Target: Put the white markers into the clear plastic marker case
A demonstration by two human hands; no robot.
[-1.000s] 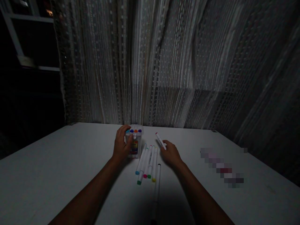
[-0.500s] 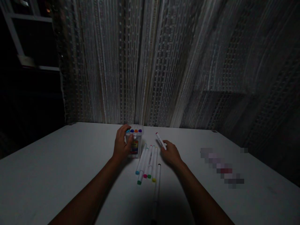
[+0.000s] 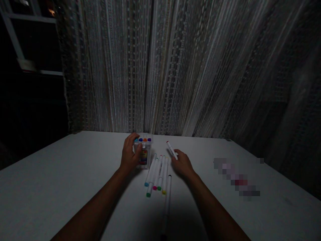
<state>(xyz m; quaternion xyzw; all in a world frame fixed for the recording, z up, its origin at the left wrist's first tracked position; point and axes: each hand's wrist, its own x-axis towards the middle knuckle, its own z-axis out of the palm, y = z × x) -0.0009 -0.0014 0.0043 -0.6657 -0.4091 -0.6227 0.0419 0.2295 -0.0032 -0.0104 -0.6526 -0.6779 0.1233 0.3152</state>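
A clear plastic marker case (image 3: 147, 157) stands upright on the white table, with blue, orange and purple marker ends showing at its top. My left hand (image 3: 129, 154) is wrapped around the case's left side, fingers at the top and thumb on the front. In my right hand (image 3: 182, 163) is a white marker (image 3: 171, 149) with a red tip, tilted up and to the left. Between the hands lie several white markers (image 3: 157, 174) side by side, their caps blue, green, pink and yellow. A black-ended marker (image 3: 168, 197) lies nearer to me.
The white table (image 3: 95, 187) reaches back to a striped, textured curtain (image 3: 160, 73). A blurred-out patch (image 3: 235, 177) covers something on the table's right side. At the upper left is a dark window (image 3: 35, 42).
Almost nothing differs. The view has shifted very slightly, and both hands keep their hold on the case and the red-tipped marker.
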